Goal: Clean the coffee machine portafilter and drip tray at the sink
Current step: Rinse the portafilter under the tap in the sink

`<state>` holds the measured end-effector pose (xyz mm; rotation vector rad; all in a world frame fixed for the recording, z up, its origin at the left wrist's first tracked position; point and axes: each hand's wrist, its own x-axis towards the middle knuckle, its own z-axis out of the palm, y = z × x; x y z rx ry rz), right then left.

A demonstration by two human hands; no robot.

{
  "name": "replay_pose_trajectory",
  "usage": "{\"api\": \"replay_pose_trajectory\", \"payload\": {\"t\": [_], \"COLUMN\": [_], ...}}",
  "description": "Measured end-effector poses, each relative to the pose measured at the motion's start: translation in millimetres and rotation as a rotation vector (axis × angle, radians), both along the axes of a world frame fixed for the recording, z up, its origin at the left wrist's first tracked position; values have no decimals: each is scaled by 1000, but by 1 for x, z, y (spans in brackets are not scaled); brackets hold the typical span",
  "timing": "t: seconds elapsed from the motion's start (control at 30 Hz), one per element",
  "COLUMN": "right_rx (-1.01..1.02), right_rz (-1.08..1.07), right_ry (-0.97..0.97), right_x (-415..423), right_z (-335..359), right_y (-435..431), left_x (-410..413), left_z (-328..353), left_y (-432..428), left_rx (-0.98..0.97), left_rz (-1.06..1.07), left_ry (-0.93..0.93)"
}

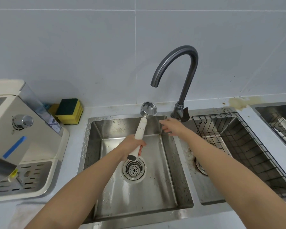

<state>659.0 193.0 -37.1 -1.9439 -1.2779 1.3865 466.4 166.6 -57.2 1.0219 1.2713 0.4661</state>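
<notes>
My left hand (132,146) grips the white handle of the portafilter (141,129) and holds it over the left sink basin (155,187). Its metal basket (149,108) points away from me, below and to the left of the spout of the dark faucet (185,76). No water runs. My right hand (173,127) is open, fingers spread, just left of the faucet's lever (184,114) and not touching it. The drip tray (28,177) with its slotted metal grate sits in the base of the cream coffee machine (20,133) on the counter at left.
Yellow-green sponges (69,111) are stacked behind the coffee machine against the tiled wall. A second basin at right holds a black wire rack (238,146). A drain strainer (133,169) sits in the left basin. Another sink (281,119) lies at far right.
</notes>
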Motion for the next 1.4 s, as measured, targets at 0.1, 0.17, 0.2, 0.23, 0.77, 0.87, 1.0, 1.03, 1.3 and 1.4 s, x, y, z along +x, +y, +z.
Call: {"api": "replay_pose_trajectory", "payload": {"t": [0.1, 0.17, 0.2, 0.23, 0.77, 0.87, 1.0, 1.03, 1.3, 1.4], "right_rx": [-31, -17, -9, 0, 62, 68, 70, 69, 52, 4], "right_rz": [-18, -59, -86, -115, -269, -256, -229, -228, -243, -240], "right_ry": [255, 366, 410, 446, 721, 758, 762, 763, 745, 723], "right_x": [-34, -56, -67, -77, -142, -149, -153, -153, -153, -154], "right_z": [4, 1, -1, -3, -6, -4, -4, -5, -6, -5], "right_y": [-12, -19, -23, -25, -33, -37, -42, -42, -53, -57], "left_x": [-4, -8, -10, -12, -47, -55, -61, -61, -62, -62], "left_z": [2, 3, 3, 3, 7, 5, -1, -3, -8, -9], "left_y": [-3, -6, -7, -7, -30, -34, -39, -40, -53, -60], "left_rx": [53, 97, 123, 148, 664, 672, 692, 703, 742, 744], "left_rz": [8, 2, -1, -6, -187, -163, -186, -191, -196, -220], "left_ry": [59, 113, 147, 191, 1144, 1152, 1203, 1211, 1219, 1231]}}
